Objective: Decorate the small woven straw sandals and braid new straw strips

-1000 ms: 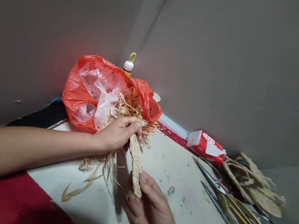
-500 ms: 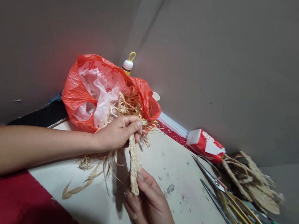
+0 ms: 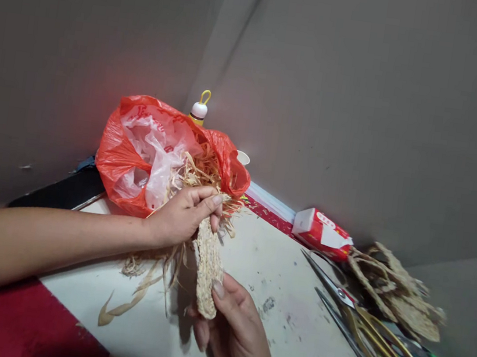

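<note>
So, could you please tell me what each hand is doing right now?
Left hand: closed, holding the upper end of the woven strip.
Right hand: closed, holding its lower end between thumb and fingers.

This looks like a craft workspace, shown by gold-handled scissors (image 3: 342,296), loose dried plant fibres (image 3: 202,171), a woven fibre strip (image 3: 208,268) and a stained white tabletop (image 3: 262,263).

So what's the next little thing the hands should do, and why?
I think the left hand could gently press and tuck the pale straw that shows right at its pinch. That hand is already gripping the upper end of the woven strip, and the right hand holds the lower end, so it looks steady.
</note>
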Action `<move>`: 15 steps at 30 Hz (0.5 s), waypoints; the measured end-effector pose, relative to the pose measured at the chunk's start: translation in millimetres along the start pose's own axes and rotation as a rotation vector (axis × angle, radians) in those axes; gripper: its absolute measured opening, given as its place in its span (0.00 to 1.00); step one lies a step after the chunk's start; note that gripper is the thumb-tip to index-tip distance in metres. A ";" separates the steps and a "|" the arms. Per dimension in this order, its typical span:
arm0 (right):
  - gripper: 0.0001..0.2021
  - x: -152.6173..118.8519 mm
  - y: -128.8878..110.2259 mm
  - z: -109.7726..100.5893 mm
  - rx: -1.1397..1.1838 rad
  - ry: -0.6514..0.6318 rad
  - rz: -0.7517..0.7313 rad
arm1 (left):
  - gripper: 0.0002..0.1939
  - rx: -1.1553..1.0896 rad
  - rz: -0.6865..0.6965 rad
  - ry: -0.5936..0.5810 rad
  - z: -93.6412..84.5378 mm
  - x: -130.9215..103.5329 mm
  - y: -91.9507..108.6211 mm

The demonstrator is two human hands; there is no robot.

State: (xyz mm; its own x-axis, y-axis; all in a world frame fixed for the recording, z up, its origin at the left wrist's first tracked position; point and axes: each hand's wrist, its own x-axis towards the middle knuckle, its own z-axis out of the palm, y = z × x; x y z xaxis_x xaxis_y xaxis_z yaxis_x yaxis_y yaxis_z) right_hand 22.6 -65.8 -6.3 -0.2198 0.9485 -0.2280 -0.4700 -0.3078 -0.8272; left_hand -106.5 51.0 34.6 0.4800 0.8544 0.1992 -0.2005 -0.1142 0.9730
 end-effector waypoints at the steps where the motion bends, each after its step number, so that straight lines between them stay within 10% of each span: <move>1: 0.13 0.3 -0.3 -0.4 0.005 0.028 -0.019 | 0.16 -0.013 -0.004 0.007 -0.2 0.1 0.6; 15: 0.20 5.2 0.4 -12.2 -0.131 0.280 -0.240 | 0.16 0.057 0.126 -0.004 -0.6 -5.0 2.2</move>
State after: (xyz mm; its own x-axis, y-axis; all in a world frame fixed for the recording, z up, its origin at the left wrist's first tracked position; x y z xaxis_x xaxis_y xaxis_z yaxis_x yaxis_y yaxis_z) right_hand 31.8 -60.1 -14.1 0.1330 0.9817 -0.1364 -0.3626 -0.0799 -0.9285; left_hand -109.9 46.8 35.7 0.4576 0.8292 0.3209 -0.2111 -0.2493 0.9451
